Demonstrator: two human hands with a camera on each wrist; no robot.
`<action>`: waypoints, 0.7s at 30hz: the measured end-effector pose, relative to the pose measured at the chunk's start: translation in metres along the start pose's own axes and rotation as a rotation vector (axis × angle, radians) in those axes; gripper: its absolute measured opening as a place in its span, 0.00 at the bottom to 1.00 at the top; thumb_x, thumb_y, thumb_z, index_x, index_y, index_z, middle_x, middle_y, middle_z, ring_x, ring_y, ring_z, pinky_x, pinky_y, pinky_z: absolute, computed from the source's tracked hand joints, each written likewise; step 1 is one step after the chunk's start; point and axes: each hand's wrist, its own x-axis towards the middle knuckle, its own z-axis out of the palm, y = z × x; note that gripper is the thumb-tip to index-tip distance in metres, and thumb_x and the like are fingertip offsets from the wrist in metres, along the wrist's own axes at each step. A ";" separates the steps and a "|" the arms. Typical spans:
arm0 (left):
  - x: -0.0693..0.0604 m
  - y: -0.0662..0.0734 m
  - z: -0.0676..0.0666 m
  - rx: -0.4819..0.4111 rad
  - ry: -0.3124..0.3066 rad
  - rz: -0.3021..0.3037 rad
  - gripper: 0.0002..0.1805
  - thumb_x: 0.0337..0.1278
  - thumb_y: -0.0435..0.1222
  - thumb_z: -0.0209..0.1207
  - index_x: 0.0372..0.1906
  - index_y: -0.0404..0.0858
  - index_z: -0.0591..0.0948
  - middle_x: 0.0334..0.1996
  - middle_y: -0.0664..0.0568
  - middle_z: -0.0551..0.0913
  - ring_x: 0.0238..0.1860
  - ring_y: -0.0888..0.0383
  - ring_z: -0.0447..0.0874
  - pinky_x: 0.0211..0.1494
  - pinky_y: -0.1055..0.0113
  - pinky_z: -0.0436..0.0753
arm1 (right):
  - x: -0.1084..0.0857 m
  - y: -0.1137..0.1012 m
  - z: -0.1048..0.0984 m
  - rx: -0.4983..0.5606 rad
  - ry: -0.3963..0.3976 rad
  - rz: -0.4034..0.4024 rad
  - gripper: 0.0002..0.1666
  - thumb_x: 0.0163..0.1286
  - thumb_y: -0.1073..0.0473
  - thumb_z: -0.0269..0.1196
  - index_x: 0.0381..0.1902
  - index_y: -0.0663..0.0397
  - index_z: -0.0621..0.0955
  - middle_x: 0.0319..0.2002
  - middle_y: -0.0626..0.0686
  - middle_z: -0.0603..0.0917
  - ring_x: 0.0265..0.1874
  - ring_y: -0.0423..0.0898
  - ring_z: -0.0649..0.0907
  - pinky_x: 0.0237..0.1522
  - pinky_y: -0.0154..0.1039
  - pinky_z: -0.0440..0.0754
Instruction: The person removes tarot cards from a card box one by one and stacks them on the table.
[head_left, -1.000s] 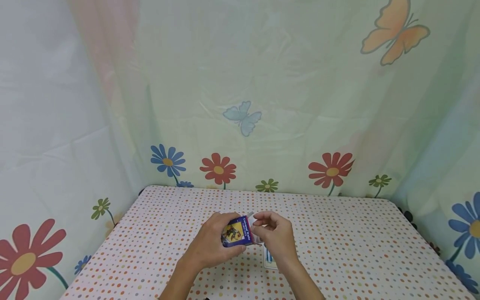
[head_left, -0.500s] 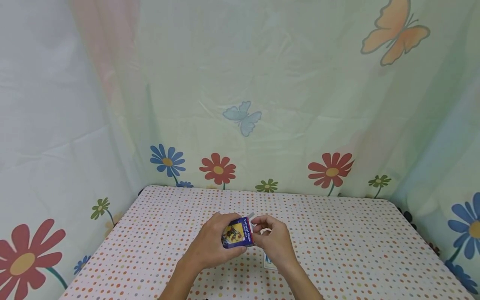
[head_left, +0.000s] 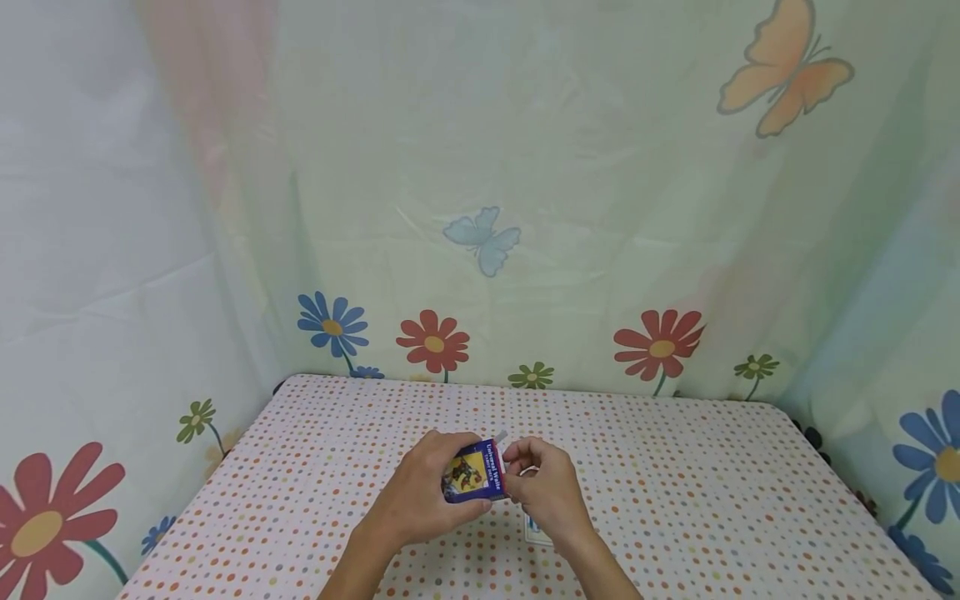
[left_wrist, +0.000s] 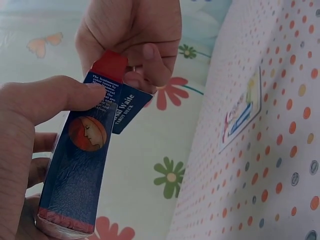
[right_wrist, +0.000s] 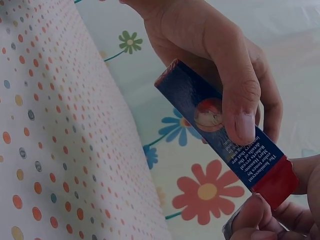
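Note:
A dark blue tarot card box (head_left: pixel 471 473) with a yellow picture on its face is in the grip of my left hand (head_left: pixel 426 483), held above the table. The left thumb (left_wrist: pixel 75 94) lies along its narrow side. At the box's right end a red side flap (left_wrist: pixel 109 65) stands out, and a blue lid flap (left_wrist: pixel 131 107) is bent away. My right hand (head_left: pixel 551 490) has its fingers curled at that end and pinches the lid flap. What lies inside the box is hidden. A tarot card (left_wrist: pixel 245 110) lies on the table, partly covered by the right hand in the head view.
The table is covered with a polka-dot cloth (head_left: pixel 675 492). Behind and at both sides hangs a pale curtain (head_left: pixel 585 208) printed with flowers and butterflies.
My right hand has moved slightly left, closer against the box's end, and less of the pale part between fingers and box shows. The left hand keeps its grip; the head view has shifted slightly.

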 end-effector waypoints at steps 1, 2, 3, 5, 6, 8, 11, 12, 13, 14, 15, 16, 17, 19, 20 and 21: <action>0.000 0.000 0.000 0.000 0.000 -0.002 0.39 0.46 0.55 0.74 0.65 0.49 0.76 0.50 0.59 0.81 0.43 0.65 0.72 0.45 0.68 0.79 | 0.000 0.000 0.000 -0.009 -0.002 -0.002 0.13 0.54 0.77 0.65 0.38 0.62 0.80 0.29 0.55 0.78 0.21 0.45 0.78 0.22 0.33 0.77; 0.000 0.001 0.000 -0.001 0.000 -0.003 0.39 0.46 0.55 0.74 0.65 0.49 0.76 0.51 0.59 0.81 0.43 0.65 0.72 0.45 0.68 0.80 | 0.000 -0.001 -0.001 -0.015 -0.005 -0.004 0.13 0.54 0.77 0.64 0.37 0.62 0.80 0.28 0.54 0.78 0.21 0.46 0.78 0.21 0.33 0.77; 0.001 0.001 -0.001 -0.002 0.000 -0.004 0.39 0.46 0.54 0.74 0.65 0.49 0.76 0.51 0.59 0.81 0.43 0.65 0.72 0.45 0.68 0.80 | 0.000 -0.001 -0.001 -0.020 -0.009 -0.004 0.12 0.54 0.77 0.64 0.37 0.62 0.80 0.27 0.54 0.78 0.21 0.46 0.78 0.21 0.33 0.77; 0.001 0.001 -0.001 -0.006 -0.001 -0.005 0.39 0.46 0.54 0.74 0.65 0.49 0.76 0.51 0.59 0.81 0.43 0.65 0.72 0.45 0.68 0.80 | -0.001 -0.003 -0.002 -0.025 -0.018 -0.003 0.11 0.55 0.76 0.64 0.36 0.62 0.80 0.26 0.54 0.78 0.20 0.46 0.79 0.21 0.33 0.78; 0.001 0.001 -0.001 -0.008 -0.001 -0.007 0.39 0.46 0.54 0.74 0.65 0.49 0.76 0.51 0.59 0.81 0.43 0.65 0.72 0.45 0.68 0.80 | -0.001 -0.003 -0.003 -0.026 -0.022 -0.003 0.11 0.55 0.76 0.64 0.36 0.62 0.80 0.25 0.54 0.78 0.20 0.46 0.79 0.21 0.33 0.78; 0.000 0.002 -0.001 -0.011 0.000 -0.010 0.39 0.46 0.54 0.74 0.65 0.49 0.76 0.50 0.59 0.81 0.43 0.65 0.72 0.45 0.68 0.80 | -0.001 -0.004 -0.004 -0.022 -0.031 0.002 0.09 0.56 0.75 0.65 0.35 0.62 0.80 0.25 0.54 0.78 0.20 0.47 0.79 0.20 0.33 0.77; 0.000 0.002 -0.001 -0.017 0.001 -0.013 0.38 0.47 0.54 0.74 0.65 0.49 0.76 0.50 0.60 0.80 0.43 0.65 0.72 0.45 0.69 0.80 | -0.002 -0.004 -0.005 -0.011 -0.046 0.015 0.08 0.58 0.73 0.66 0.34 0.62 0.79 0.25 0.53 0.79 0.20 0.47 0.79 0.19 0.31 0.75; 0.000 0.002 -0.001 -0.017 0.002 -0.013 0.38 0.47 0.54 0.74 0.65 0.49 0.76 0.50 0.60 0.80 0.44 0.65 0.72 0.45 0.69 0.80 | -0.001 -0.004 -0.005 -0.007 -0.051 0.021 0.07 0.58 0.73 0.66 0.34 0.62 0.79 0.25 0.53 0.79 0.19 0.47 0.79 0.18 0.31 0.74; 0.000 0.001 0.000 -0.018 0.003 -0.013 0.38 0.47 0.54 0.74 0.65 0.49 0.76 0.50 0.60 0.80 0.44 0.65 0.72 0.45 0.69 0.80 | -0.001 -0.004 -0.006 -0.004 -0.056 0.028 0.07 0.59 0.72 0.66 0.35 0.61 0.79 0.25 0.53 0.79 0.19 0.47 0.79 0.18 0.30 0.73; 0.000 0.001 0.000 -0.018 0.004 -0.013 0.38 0.47 0.55 0.74 0.65 0.49 0.77 0.50 0.60 0.80 0.44 0.65 0.72 0.45 0.69 0.80 | -0.001 -0.004 -0.006 -0.002 -0.061 0.029 0.07 0.60 0.72 0.66 0.35 0.61 0.79 0.25 0.53 0.79 0.19 0.46 0.79 0.18 0.30 0.72; -0.001 0.001 0.000 -0.017 0.005 -0.013 0.38 0.47 0.55 0.74 0.65 0.49 0.77 0.50 0.60 0.80 0.44 0.65 0.72 0.45 0.69 0.80 | -0.001 -0.003 -0.006 0.002 -0.067 0.032 0.07 0.60 0.71 0.66 0.35 0.61 0.79 0.25 0.53 0.79 0.19 0.46 0.79 0.18 0.30 0.71; -0.001 0.001 0.000 -0.017 0.005 -0.013 0.38 0.47 0.55 0.74 0.65 0.50 0.77 0.50 0.61 0.80 0.44 0.65 0.72 0.45 0.69 0.80 | -0.001 -0.003 -0.006 0.006 -0.070 0.035 0.07 0.60 0.71 0.66 0.35 0.61 0.79 0.25 0.53 0.79 0.19 0.46 0.79 0.18 0.30 0.71; -0.001 0.000 0.000 -0.018 0.004 -0.013 0.38 0.47 0.55 0.74 0.65 0.50 0.77 0.50 0.61 0.80 0.44 0.65 0.72 0.45 0.69 0.80 | -0.001 -0.002 -0.006 0.009 -0.073 0.036 0.07 0.60 0.71 0.66 0.35 0.62 0.79 0.25 0.53 0.79 0.19 0.46 0.79 0.17 0.30 0.71; -0.001 0.000 0.000 -0.022 0.003 -0.014 0.38 0.47 0.55 0.74 0.65 0.50 0.77 0.51 0.60 0.80 0.43 0.64 0.73 0.45 0.69 0.80 | 0.000 -0.001 -0.006 0.018 -0.077 0.038 0.07 0.60 0.71 0.66 0.36 0.63 0.79 0.25 0.53 0.79 0.19 0.46 0.79 0.18 0.29 0.71; -0.001 0.000 0.001 -0.021 0.002 -0.016 0.38 0.47 0.55 0.74 0.65 0.50 0.77 0.51 0.60 0.80 0.44 0.64 0.72 0.45 0.69 0.80 | 0.000 -0.001 -0.006 0.027 -0.079 0.039 0.07 0.59 0.71 0.66 0.36 0.63 0.79 0.25 0.53 0.79 0.19 0.46 0.79 0.18 0.29 0.71; -0.001 0.000 0.001 -0.020 0.001 -0.019 0.38 0.47 0.56 0.74 0.65 0.51 0.76 0.51 0.61 0.80 0.44 0.65 0.72 0.44 0.69 0.80 | 0.000 -0.001 -0.006 0.037 -0.082 0.043 0.08 0.59 0.71 0.66 0.36 0.64 0.79 0.25 0.53 0.79 0.19 0.46 0.79 0.18 0.30 0.71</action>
